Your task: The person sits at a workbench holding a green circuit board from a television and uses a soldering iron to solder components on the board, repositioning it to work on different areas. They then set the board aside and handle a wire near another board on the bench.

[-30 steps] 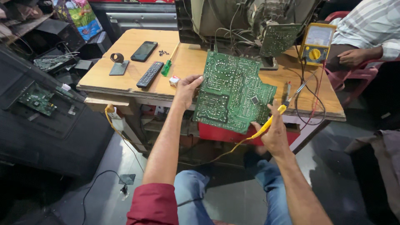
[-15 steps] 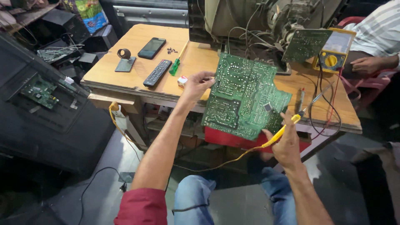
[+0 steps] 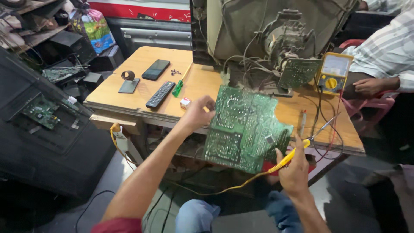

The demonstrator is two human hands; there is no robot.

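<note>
Board (image 3: 243, 129) tilted steeper since earlier frame, propped on table (image 3: 129, 101) edge. Left hand (image 3: 199, 113) pinches its left edge, fingertips hidden. Right hand (image 3: 294, 170) pinches yellow soldering iron (image 3: 297, 150). Colourful bag (image 3: 92, 26) far left, part cut off.

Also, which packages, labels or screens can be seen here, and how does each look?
Phone: table, far left; dark flat screen, off.
Multimeter: table, far right; yellow case, pale dial window, round knob.
Colourful bag: behind the table, upper left; green, pink and blue print.
Small box: table front edge, near the left hand; white and red.
</note>
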